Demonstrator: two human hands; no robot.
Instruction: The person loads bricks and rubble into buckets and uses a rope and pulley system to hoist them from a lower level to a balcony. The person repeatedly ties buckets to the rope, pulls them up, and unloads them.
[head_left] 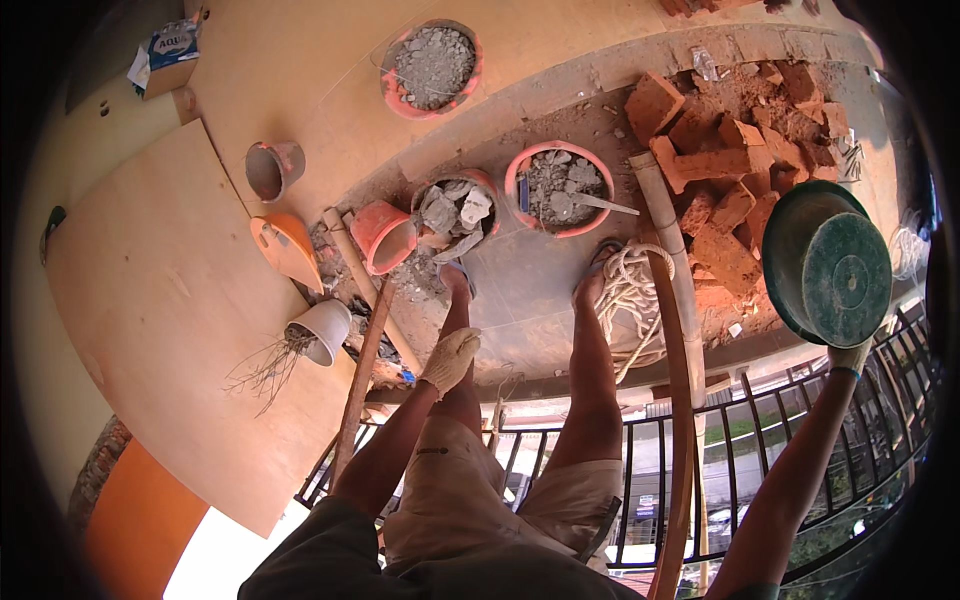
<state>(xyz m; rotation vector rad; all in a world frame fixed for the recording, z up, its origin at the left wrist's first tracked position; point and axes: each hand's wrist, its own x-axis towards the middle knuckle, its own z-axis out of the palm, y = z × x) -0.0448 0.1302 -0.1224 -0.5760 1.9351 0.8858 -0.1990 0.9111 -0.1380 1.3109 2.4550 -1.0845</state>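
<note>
Gripping the round green plastic basin (835, 235) is the right hand (849, 358), in a pale work glove. Those fingers are clamped on its lower edge, tips hidden behind it, so the basin hangs tilted just above them.

The left hand (450, 363), gloved too, is over by the left leg. Its fingers look close together with nothing visible in them, but I can't tell how far they curl.

Just below the right fingers you've got the black metal railing (875, 440). Up and left of them, beyond the basin, sits a messy pile of red bricks (715, 165), lots of them broken.

Between the two hands, nearer the right foot, lies a heap of off-white rope (630, 290).

Straight up from the left fingers is a bucket of grey rubble chunks (493, 200), with a pinkish bucket (380, 226) tipped on its side touching or nearly touching it. Up and right of the same fingers, another pinkish bucket (560, 234) holds grey debris and a trowel (608, 205).

Off to their left, a white bucket (325, 330) lies tipped with wiry strands spilling out, beside a big wooden board (180, 320).
</note>
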